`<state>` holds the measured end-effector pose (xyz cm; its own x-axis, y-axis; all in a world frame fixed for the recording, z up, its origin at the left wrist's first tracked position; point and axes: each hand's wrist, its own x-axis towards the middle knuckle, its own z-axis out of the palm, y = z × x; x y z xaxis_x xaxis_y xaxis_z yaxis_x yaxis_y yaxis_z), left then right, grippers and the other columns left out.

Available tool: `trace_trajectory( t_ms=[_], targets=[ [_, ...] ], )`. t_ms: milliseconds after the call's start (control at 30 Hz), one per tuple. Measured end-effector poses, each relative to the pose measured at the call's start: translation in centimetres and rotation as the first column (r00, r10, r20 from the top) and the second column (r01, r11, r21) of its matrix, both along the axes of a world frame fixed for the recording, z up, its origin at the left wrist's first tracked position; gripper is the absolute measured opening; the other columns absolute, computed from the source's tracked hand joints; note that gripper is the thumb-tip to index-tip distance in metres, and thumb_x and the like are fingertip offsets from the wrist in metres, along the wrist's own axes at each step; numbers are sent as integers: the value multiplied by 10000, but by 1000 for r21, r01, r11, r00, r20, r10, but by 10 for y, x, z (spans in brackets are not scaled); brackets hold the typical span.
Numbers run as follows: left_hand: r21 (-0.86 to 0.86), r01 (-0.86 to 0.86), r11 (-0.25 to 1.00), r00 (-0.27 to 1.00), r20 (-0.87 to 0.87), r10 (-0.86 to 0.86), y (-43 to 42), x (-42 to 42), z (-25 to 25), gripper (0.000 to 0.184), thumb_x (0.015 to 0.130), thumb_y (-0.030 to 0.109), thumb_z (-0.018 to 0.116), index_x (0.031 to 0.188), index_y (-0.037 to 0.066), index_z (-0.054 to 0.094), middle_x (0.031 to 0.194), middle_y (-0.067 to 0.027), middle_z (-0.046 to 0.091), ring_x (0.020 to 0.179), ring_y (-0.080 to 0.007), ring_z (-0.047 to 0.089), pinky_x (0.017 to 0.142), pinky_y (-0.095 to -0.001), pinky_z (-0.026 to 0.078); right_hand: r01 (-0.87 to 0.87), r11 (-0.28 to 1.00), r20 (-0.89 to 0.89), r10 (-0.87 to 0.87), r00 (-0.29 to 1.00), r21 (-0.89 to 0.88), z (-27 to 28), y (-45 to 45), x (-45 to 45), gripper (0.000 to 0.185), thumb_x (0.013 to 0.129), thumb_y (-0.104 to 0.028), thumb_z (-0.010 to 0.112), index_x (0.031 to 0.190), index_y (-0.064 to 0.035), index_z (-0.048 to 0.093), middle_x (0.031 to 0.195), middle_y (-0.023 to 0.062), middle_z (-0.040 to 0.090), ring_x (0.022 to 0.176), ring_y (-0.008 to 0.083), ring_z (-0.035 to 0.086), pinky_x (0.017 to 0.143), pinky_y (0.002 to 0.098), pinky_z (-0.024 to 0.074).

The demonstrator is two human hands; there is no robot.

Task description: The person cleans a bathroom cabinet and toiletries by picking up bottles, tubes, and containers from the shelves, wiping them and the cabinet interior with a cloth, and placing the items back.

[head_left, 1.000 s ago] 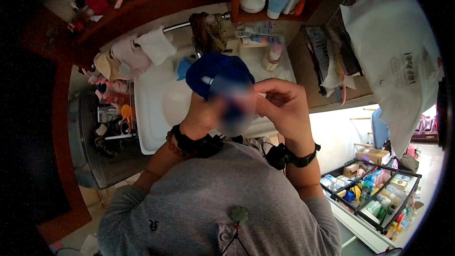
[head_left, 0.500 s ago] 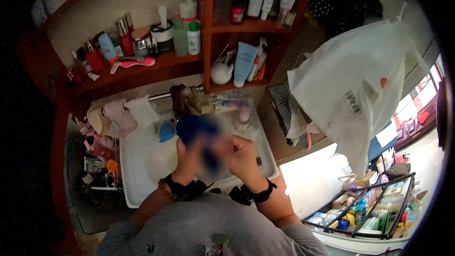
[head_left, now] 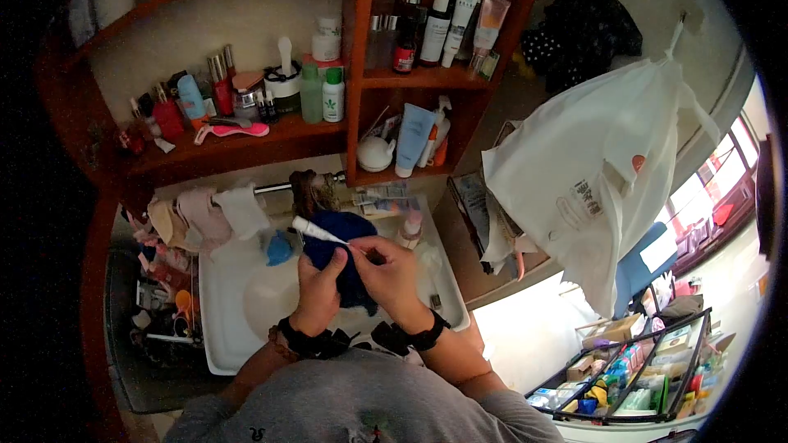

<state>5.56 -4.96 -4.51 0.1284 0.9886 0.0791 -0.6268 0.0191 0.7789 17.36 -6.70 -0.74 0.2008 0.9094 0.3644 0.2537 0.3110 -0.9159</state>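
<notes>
My left hand (head_left: 318, 294) is closed round the edge of a dark blue item (head_left: 355, 275), which looks like soft cloth. Its thumb lies along the near side, and the fingers behind are hidden. Across the top of the blue item slants a slim white tube (head_left: 316, 230) with small print. My right hand (head_left: 386, 275) pinches the tube's narrow end between thumb and fingertips. Both hands are over the white sink (head_left: 238, 303). A light blue crumpled thing (head_left: 279, 248) sits on the sink to the left of them.
Behind the hands is the faucet, partly wrapped in brown material (head_left: 314, 191). A pump bottle (head_left: 410, 228) stands on the sink's right side. Wooden shelves (head_left: 271, 141) with cosmetics rise ahead. A white plastic bag (head_left: 566, 164) hangs at right. Cloths (head_left: 205, 217) lie at the left rim.
The blurred hands have become sharp, and the white tube now shows plainly at the right fingertips. The blue item stays in the left hand. The view has tilted slightly up.
</notes>
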Motion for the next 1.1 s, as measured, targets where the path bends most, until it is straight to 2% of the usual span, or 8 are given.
trace_trajectory(
  t_ms=[267, 500, 633, 733, 833, 933, 1067, 1100],
  targets=[
    [-198, -65, 978, 995, 59, 78, 2, -4, 21, 365, 839, 170, 701, 1137, 91, 507, 1003, 5, 581, 946, -157, 564, 835, -314, 464, -126, 948, 242, 54, 969, 291, -3, 1, 3, 208, 808, 7, 675, 1009, 5, 620, 902, 101, 660, 790, 137, 632, 687, 257, 503],
    [-138, 10, 990, 989, 150, 11, 14, 5, 48, 278, 862, 177, 675, 1088, 92, 537, 1009, -18, 593, 947, -163, 581, 821, -314, 480, -27, 986, -363, 86, 928, 166, 18, 14, -6, 187, 796, 14, 702, 891, -14, 542, 898, 80, 649, 828, 120, 627, 730, 235, 513],
    [-4, -26, 1000, 996, 91, 26, 13, 6, 62, 300, 863, 186, 673, 1114, 83, 545, 1014, -30, 609, 957, -167, 590, 825, -315, 484, 64, 967, -314, 18, 949, 248, 19, 20, -4, 186, 777, -28, 741, 860, -12, 576, 819, 47, 643, 738, 83, 599, 654, 229, 501],
    [-163, -6, 987, 979, 198, 39, 12, 4, 55, 301, 859, 192, 679, 1105, 81, 544, 982, -23, 608, 920, -160, 588, 797, -311, 484, 19, 958, -161, 28, 986, 287, 19, 22, -2, 217, 753, -52, 764, 852, 3, 579, 797, 61, 635, 714, 118, 607, 642, 240, 497],
    [-110, -86, 990, 995, 33, 90, 16, -4, 40, 379, 894, 269, 632, 1183, 70, 488, 1083, -39, 572, 1005, -176, 555, 868, -348, 446, 36, 955, 216, -103, 971, 293, 18, 20, 0, 307, 767, -131, 760, 959, 9, 566, 833, 102, 623, 765, 209, 619, 690, 295, 497],
    [-15, -243, 970, 970, 25, 243, 20, -1, 30, 298, 868, 262, 672, 1049, 56, 556, 935, -9, 591, 838, -128, 567, 733, -292, 474, 106, 889, 218, -222, 950, 445, -2, 31, -5, 420, 798, -216, 728, 1093, -4, 518, 896, 145, 606, 814, 288, 599, 747, 344, 481],
    [-45, -215, 976, 975, 49, 217, 17, -10, 37, 278, 865, 233, 677, 1035, 47, 558, 924, -9, 592, 792, -118, 576, 689, -268, 483, -344, 939, -59, 343, 937, 2, -33, 21, -3, 414, 829, -215, 685, 1136, -18, 490, 923, 165, 597, 831, 298, 594, 774, 366, 473],
    [-36, -210, 977, 977, 34, 211, 21, -15, 33, 273, 864, 219, 679, 1037, 47, 557, 925, -11, 595, 787, -118, 581, 681, -264, 487, -308, 944, -24, 308, 951, -117, -30, 18, -1, 370, 826, -191, 688, 1098, -13, 510, 928, 141, 594, 835, 254, 580, 772, 345, 461]
  ],
)
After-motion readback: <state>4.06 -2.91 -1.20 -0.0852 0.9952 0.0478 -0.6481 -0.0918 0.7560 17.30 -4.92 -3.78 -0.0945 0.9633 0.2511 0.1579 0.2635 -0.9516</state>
